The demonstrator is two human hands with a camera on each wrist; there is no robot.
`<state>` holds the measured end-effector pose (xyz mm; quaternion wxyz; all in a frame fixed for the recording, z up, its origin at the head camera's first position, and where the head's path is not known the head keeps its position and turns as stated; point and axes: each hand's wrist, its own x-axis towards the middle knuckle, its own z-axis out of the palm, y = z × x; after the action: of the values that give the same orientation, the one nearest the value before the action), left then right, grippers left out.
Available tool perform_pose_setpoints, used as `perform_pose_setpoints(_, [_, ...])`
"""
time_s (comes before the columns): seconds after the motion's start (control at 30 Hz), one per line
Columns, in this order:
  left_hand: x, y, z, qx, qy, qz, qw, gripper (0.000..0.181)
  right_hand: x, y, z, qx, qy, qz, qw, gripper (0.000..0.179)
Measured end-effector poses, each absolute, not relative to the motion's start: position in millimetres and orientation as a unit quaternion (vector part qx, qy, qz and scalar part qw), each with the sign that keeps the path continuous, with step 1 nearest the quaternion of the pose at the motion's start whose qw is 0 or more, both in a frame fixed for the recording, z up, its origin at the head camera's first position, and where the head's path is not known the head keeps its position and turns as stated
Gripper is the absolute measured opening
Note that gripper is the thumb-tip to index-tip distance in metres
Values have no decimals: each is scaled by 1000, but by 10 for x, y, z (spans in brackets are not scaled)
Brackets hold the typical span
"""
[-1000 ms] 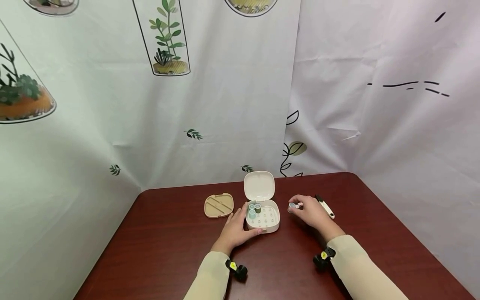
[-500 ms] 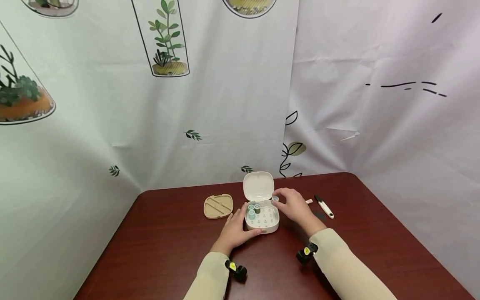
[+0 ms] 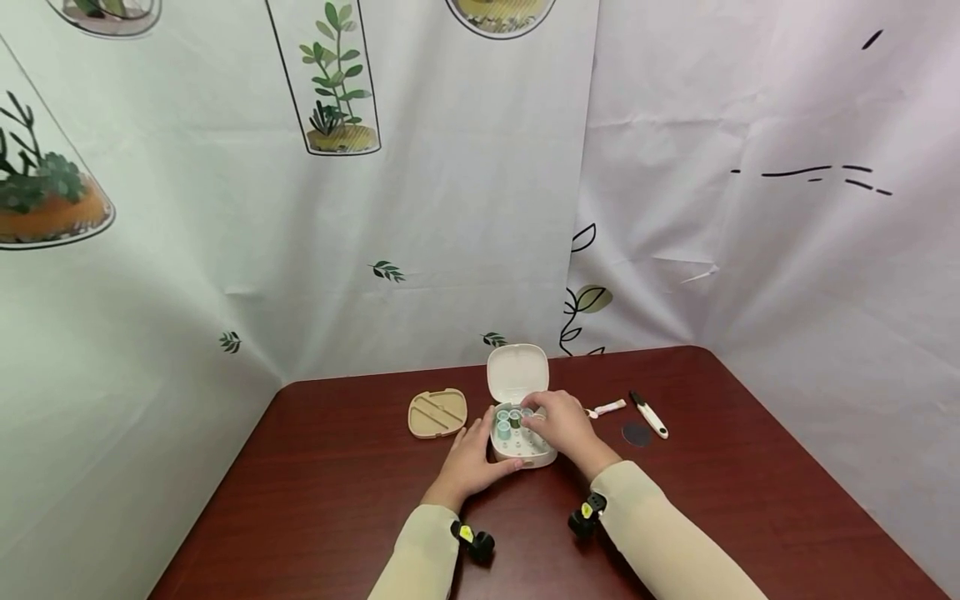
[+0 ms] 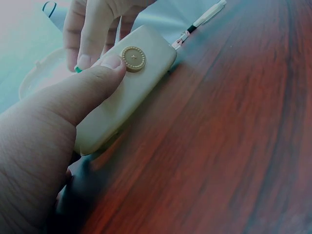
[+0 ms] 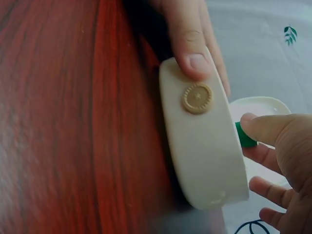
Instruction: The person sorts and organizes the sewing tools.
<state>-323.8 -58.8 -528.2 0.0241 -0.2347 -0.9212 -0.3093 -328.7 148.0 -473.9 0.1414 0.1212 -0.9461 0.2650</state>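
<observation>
A cream sewing box (image 3: pixel 536 460) stands on the table, its lid (image 3: pixel 517 372) raised at the back. My left hand (image 3: pixel 471 454) grips it, thumb on the front beside a button-shaped beige catch (image 5: pixel 197 98) and fingers along the left side. Inside, several thread spools (image 3: pixel 504 429) in pale blue and dark green stand at the back left among small pegs. My right hand (image 3: pixel 561 423) is over the box's right half and pinches a thread spool (image 5: pixel 246 136), green in the right wrist view, between thumb and index finger. Whether the spool touches a peg is hidden.
A beige divided tray (image 3: pixel 437 413) lies left of the box. To the right are a small pinkish-white item (image 3: pixel 610 407), a white tool with a black end (image 3: pixel 648 415) and a dark round disc (image 3: pixel 637 433). A printed cloth (image 3: pixel 465 208) hangs behind the table.
My right hand has moved left from the table beside the white tool to the inside of the box, carrying the spool. The dark disc has come into sight. My left hand stays in place.
</observation>
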Motion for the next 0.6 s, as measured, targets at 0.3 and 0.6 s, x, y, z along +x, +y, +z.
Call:
perform_pose_setpoints(0.3, [-3246, -589, -5288, -236, -920, -311, 22, 109, -3266, 1361, -4807, 113, -956, 220, 156, 18])
perform_pose_setpoints(0.6, [-3250, -587, -5296, -235, -921, -309, 24, 109, -3250, 1278, -4888, 90, -965, 181, 164, 17])
